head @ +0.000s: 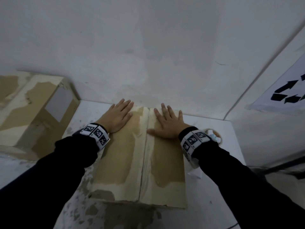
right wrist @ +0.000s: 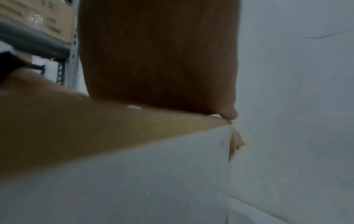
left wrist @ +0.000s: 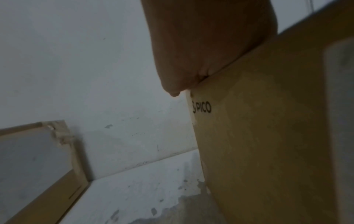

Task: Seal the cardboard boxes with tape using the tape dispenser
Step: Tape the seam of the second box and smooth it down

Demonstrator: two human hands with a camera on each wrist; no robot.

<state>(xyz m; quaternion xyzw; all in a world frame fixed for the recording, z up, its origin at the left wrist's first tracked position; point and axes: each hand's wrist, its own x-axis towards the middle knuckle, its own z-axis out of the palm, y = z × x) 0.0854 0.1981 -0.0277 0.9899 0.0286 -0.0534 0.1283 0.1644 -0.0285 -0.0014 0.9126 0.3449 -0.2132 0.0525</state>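
A brown cardboard box [head: 125,162] with worn, peeled patches stands on the white table, its two top flaps closed and meeting at a centre seam. My left hand [head: 118,115] lies flat on the left flap with straight fingers; my right hand [head: 168,123] lies flat on the right flap. In the left wrist view the left hand [left wrist: 201,45] presses the box [left wrist: 268,136], whose side reads PICO. In the right wrist view the right hand [right wrist: 159,60] rests on the box's [right wrist: 95,128] top edge. A tape roll [head: 214,134] lies on the table just behind my right wrist, partly hidden.
A second, larger cardboard box [head: 33,109] stands at the left against the wall, also in the left wrist view as the box [left wrist: 34,166]. A white wall is close behind. A sheet with a recycling symbol [head: 287,91] hangs at the right. The table edge [head: 237,146] is near on the right.
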